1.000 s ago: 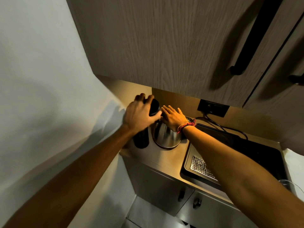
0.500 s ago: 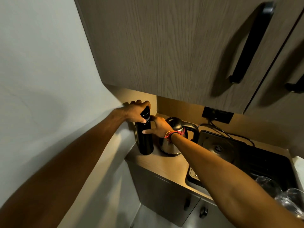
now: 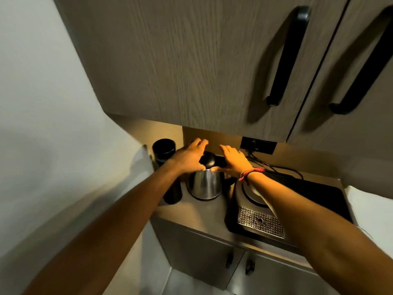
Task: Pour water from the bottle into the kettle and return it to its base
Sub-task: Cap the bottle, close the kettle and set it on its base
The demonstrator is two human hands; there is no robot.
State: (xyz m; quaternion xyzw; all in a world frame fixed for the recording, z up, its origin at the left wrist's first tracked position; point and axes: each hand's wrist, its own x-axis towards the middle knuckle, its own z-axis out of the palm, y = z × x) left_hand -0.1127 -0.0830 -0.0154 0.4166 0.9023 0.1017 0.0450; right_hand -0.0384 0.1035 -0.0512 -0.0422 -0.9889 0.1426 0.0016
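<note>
Black bottle (image 3: 168, 171); silver kettle (image 3: 205, 185), black lid (image 3: 209, 159); red wristband (image 3: 252, 172).

A plain pale wall (image 3: 42, 103) occupied the left side of the view. Wood-grain upper cabinets (image 3: 180, 60) hung overhead, each door fitted with a long black handle (image 3: 287, 58). Warm light fell from beneath the cabinets onto a tan backsplash (image 3: 212, 138) and the countertop (image 3: 202, 211). A dark wall socket (image 3: 258, 145) was mounted on the backsplash, with black cables (image 3: 276, 168) running from it. A black tray with a perforated metal grille (image 3: 260, 222) sat on the counter's right portion. Grey lower cabinet doors (image 3: 202, 252) carried small dark knobs (image 3: 248, 267). A pale floor (image 3: 180, 284) showed below.
</note>
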